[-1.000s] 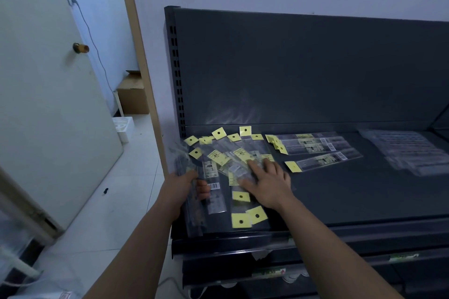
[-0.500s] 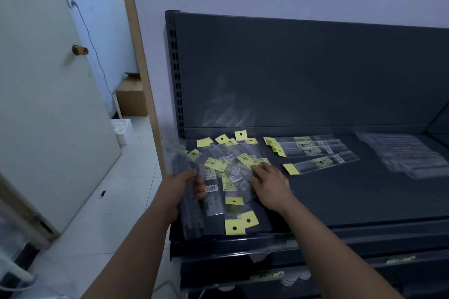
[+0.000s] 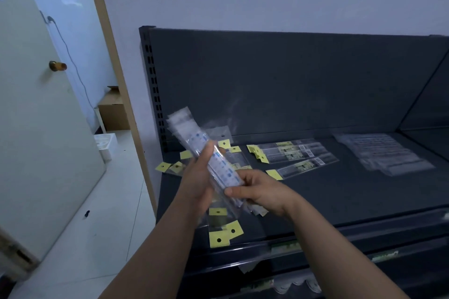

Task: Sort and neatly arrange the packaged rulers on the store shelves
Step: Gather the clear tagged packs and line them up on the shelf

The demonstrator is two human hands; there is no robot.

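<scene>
A glossy, clear-sleeved ruler bundle (image 3: 220,167) (blurred) tilts over the front-left corner of the shelf (image 3: 340,201). The left hand (image 3: 196,177) and right hand (image 3: 261,192) both clasp it.

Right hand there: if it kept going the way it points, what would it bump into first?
The right hand points leftward and holds the bundle of packaged rulers; going on, it would probably press into the left hand, which grips the same bundle. Depth is unclear.
</scene>
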